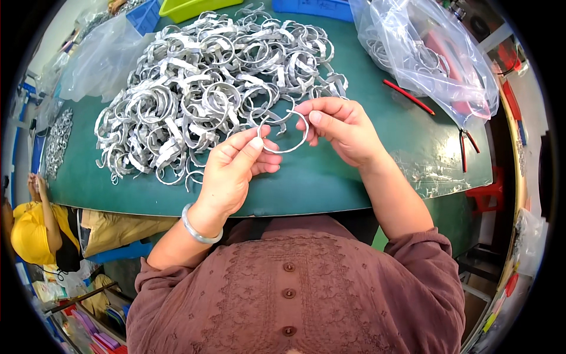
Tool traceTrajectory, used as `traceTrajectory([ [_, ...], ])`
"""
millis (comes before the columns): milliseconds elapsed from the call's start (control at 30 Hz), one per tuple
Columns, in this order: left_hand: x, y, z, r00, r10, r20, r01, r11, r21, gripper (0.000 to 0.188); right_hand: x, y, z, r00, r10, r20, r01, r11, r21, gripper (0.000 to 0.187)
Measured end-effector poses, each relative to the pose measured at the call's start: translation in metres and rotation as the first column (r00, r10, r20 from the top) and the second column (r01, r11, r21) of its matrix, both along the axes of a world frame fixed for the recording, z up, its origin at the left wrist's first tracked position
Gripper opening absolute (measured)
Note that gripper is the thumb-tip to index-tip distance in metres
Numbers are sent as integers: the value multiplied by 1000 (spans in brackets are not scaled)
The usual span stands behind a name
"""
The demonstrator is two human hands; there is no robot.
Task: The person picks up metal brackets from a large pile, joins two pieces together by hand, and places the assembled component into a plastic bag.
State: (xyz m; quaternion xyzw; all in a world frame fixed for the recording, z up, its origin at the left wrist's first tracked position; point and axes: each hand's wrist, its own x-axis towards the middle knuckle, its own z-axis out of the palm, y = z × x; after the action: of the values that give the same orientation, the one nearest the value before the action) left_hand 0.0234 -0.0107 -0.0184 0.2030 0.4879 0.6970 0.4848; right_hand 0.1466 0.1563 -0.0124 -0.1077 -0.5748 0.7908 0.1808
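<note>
Between my two hands is a thin silver-grey metal ring [285,151] with a gap at its far side, like an open bangle. My left hand [239,159] pinches its left side between thumb and fingers. On the right side, my right hand [337,127] grips it the same way, thumb on top. Just beyond my hands lies a large heap of similar grey metal rings [206,94], tangled over one another. A pale bangle [197,227] circles my left wrist.
On the green table [306,189] lie a red pencil [408,97], red-handled pliers [466,147] and a clear plastic bag [424,53] holding rings. A green tray [194,9] and a blue bin [312,8] stand at the back. At far left is a person in yellow [38,233].
</note>
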Motion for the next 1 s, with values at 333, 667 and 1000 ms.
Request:
traceTrajectory([
  [333, -3, 0, 2, 998, -18, 63, 19, 1000, -13, 27, 1, 3, 2, 998, 26, 59, -21, 996, -84, 20],
  [667, -2, 5, -1, 999, -17, 33, 16, 1000, 18, 28, 1, 1, -1, 997, 29, -70, -30, 1000, -4, 20],
  [1000, 1, 11, -3, 998, -50, 35, 50, 999, -21, 27, 3, -2, 1, 993, 44, -110, -41, 999, 29, 23],
])
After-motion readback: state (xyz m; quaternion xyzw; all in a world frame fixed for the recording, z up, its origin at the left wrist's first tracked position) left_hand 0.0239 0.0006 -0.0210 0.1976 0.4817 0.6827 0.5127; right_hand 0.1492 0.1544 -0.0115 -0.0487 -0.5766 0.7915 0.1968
